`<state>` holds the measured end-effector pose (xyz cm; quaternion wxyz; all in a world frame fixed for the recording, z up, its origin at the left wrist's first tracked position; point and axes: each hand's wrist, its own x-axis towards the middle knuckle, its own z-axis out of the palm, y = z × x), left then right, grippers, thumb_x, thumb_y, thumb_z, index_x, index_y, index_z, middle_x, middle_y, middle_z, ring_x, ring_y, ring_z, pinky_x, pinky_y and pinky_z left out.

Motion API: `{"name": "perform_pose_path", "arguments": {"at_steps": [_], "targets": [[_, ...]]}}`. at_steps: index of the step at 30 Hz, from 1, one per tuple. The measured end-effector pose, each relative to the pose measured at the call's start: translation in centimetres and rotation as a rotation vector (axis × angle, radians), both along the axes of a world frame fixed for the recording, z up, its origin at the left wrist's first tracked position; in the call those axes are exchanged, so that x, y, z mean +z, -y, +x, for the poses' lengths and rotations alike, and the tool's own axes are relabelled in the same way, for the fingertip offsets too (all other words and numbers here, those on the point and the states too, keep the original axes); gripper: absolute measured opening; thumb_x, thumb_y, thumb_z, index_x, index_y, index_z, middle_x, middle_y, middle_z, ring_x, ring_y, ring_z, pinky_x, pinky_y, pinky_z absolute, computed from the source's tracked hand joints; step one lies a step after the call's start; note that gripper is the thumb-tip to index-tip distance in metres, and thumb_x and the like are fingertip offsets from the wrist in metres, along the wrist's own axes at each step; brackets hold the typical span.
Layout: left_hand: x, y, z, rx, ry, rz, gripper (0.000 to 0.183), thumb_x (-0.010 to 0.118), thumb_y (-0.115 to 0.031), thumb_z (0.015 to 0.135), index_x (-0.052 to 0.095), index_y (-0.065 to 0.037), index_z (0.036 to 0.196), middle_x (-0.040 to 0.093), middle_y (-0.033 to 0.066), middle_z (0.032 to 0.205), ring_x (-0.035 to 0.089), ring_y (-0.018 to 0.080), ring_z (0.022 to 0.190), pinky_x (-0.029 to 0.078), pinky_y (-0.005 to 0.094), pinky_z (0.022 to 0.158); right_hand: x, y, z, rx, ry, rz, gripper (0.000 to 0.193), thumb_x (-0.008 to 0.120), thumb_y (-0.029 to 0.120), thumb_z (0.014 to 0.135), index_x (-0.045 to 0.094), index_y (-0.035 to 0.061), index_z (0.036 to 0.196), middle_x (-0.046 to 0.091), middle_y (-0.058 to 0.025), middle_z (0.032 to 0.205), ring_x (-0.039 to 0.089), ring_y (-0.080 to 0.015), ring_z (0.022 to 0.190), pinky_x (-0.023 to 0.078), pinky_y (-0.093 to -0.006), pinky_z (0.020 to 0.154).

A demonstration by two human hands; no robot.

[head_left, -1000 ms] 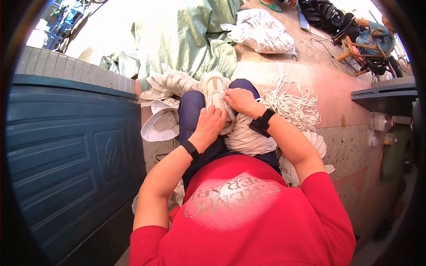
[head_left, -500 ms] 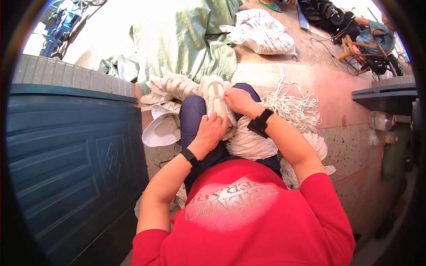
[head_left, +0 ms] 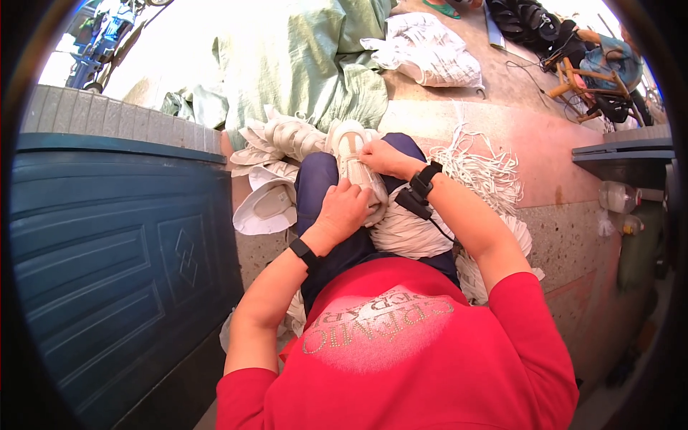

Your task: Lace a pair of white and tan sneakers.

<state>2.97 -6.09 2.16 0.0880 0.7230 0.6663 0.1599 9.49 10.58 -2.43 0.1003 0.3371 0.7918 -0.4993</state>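
Note:
A cream-coloured shoe point(head_left: 350, 145) lies between my knees, its toe pointing away from me. My left hand point(head_left: 344, 212) rests on the nearer part of the shoe with its fingers bent against it. At the shoe's right side my right hand point(head_left: 389, 158) is closed in a pinch, and a thin pale shoelace seems to run from its fingertips across the shoe. The fingertips themselves are partly hidden. A bundle of white laces point(head_left: 408, 233) sits by my right thigh, under my right wrist.
Loose white laces point(head_left: 480, 170) spread on the floor to the right. Several pale shoes point(head_left: 287, 136) and a white shoe upper point(head_left: 266, 204) lie to the left. Beyond are a green sheet point(head_left: 287, 64) and a white sack point(head_left: 430, 50). A blue door panel point(head_left: 122, 251) stands at left; a person sits far right.
My right wrist has turned, so the black device on it shows lower with a cable. Both hands stay at the shoe; the whole view has shifted slightly.

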Motion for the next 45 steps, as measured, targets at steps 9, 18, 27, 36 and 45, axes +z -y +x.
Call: {"name": "perform_pose_path", "arguments": {"at_steps": [9, 18, 27, 36, 45], "targets": [[-3.4, -2.1, -4.9, 0.355, 0.287, 0.065, 0.011, 0.054, -0.011, 0.079, 0.06, -0.004, 0.082, 0.059, 0.0133, 0.079, 0.052, 0.0306, 0.078, 0.042, 0.0381, 0.07, -0.7, 1.5, 0.6, -0.078, -0.176, 0.274, 0.013, 0.053, 0.01, 0.071, 0.061, 0.0038, 0.081, 0.061, -0.0177, 0.081, 0.058, -0.0312, 0.079, 0.044, -0.0368, 0.071], [-2.8, -4.0, -4.8, 0.423, 0.232, -0.039, 0.013, 0.052, -0.013, 0.08, 0.061, -0.005, 0.085, 0.059, 0.0137, 0.08, 0.053, 0.0305, 0.08, 0.043, 0.0385, 0.072, -0.5, 0.9, -0.3, -0.193, -0.233, 0.152, 0.015, 0.06, 0.01, 0.067, 0.06, 0.0018, 0.079, 0.061, -0.0144, 0.076, 0.059, -0.0247, 0.073, 0.045, -0.0327, 0.065], [-3.0, -4.7, -4.8, 0.361, 0.175, -0.155, 0.015, 0.055, -0.017, 0.076, 0.063, -0.004, 0.076, 0.06, 0.0172, 0.074, 0.057, 0.0335, 0.075, 0.045, 0.0419, 0.07, -1.4, 2.7, -0.2, -0.211, -0.317, 0.404, 0.011, 0.049, 0.013, 0.077, 0.054, 0.0043, 0.082, 0.058, -0.0201, 0.074, 0.056, -0.0374, 0.076, 0.042, -0.047, 0.066], [-2.3, -4.5, -4.1, 0.342, 0.112, -0.177, 0.017, 0.055, -0.022, 0.077, 0.063, -0.007, 0.079, 0.061, 0.0132, 0.073, 0.057, 0.0309, 0.075, 0.046, 0.0404, 0.065, -0.3, 3.1, 0.5, -0.224, -0.285, 0.339, 0.012, 0.054, 0.012, 0.075, 0.053, 0.0064, 0.086, 0.059, -0.0194, 0.078, 0.057, -0.0369, 0.079, 0.044, -0.0424, 0.068], [-1.9, -5.5, -4.7, 0.334, 0.019, -0.245, 0.022, 0.057, -0.027, 0.076, 0.061, -0.006, 0.072, 0.06, 0.0132, 0.071, 0.057, 0.0313, 0.072, 0.046, 0.0417, 0.062, -0.5, 2.5, -0.2, -0.071, -0.385, 0.282, 0.014, 0.051, 0.011, 0.078, 0.051, 0.0068, 0.091, 0.058, -0.0197, 0.078, 0.056, -0.0375, 0.08, 0.043, -0.042, 0.068]]}}
